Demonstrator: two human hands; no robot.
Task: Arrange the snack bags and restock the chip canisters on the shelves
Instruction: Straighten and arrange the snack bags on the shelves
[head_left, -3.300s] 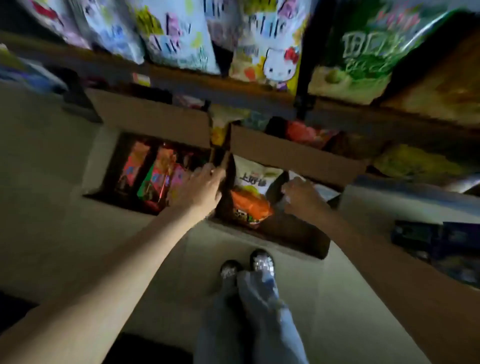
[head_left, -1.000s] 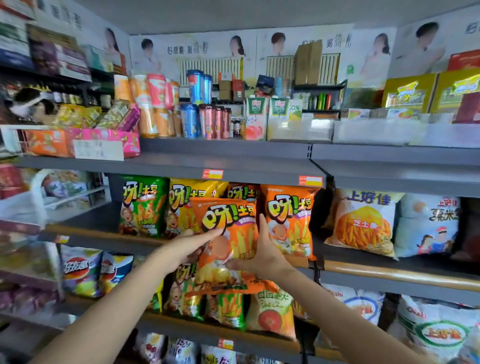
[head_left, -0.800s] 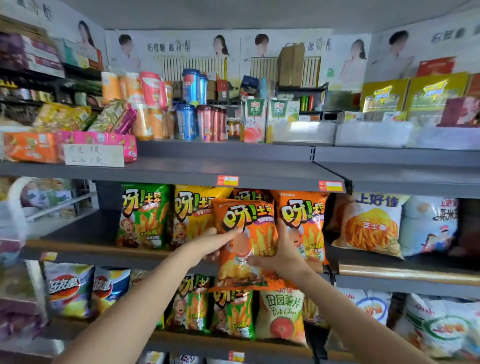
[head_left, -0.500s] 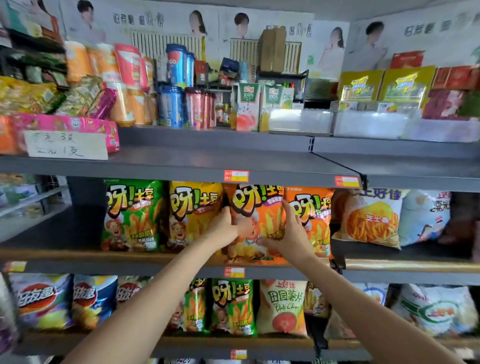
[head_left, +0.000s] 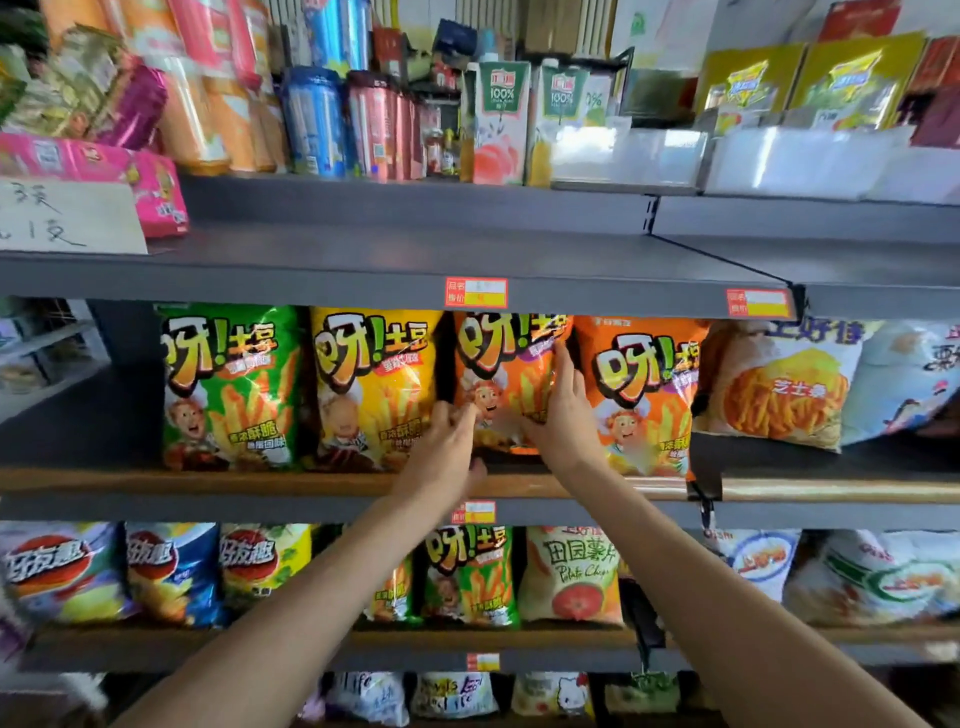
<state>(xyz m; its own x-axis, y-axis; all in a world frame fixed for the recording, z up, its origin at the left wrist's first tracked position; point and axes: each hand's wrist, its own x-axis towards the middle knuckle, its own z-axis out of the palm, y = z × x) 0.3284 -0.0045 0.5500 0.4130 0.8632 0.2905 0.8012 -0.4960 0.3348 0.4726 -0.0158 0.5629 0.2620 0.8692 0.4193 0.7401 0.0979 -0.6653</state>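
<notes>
An orange snack bag (head_left: 511, 379) stands upright on the middle shelf (head_left: 260, 480), its long axis vertical and its printed face turned outward, top edge tucked just under the front lip of the upper shelf (head_left: 363, 270). It sits back from the wooden front edge, in the slot between a yellow bag (head_left: 371, 387) on its left and a second orange bag (head_left: 641, 397) on its right — little room remains on either side, and a narrow dark gap shows along its left edge. The left hand (head_left: 449, 457) is at the bag's lower left corner, fingers curled with the tips pinching the bag's edge. The right hand (head_left: 563, 415) lies flat against the bag's right half, fingers straight and pointing up toward the top edge, pressing rather than gripping. A green bag (head_left: 228, 387) stands at the left end of the same row, with open dark shelf beyond it. On the upper shelf, chip canisters (head_left: 317, 122) stand upright well back from the front edge — the broad strip of grey shelf before them is bare.
</notes>
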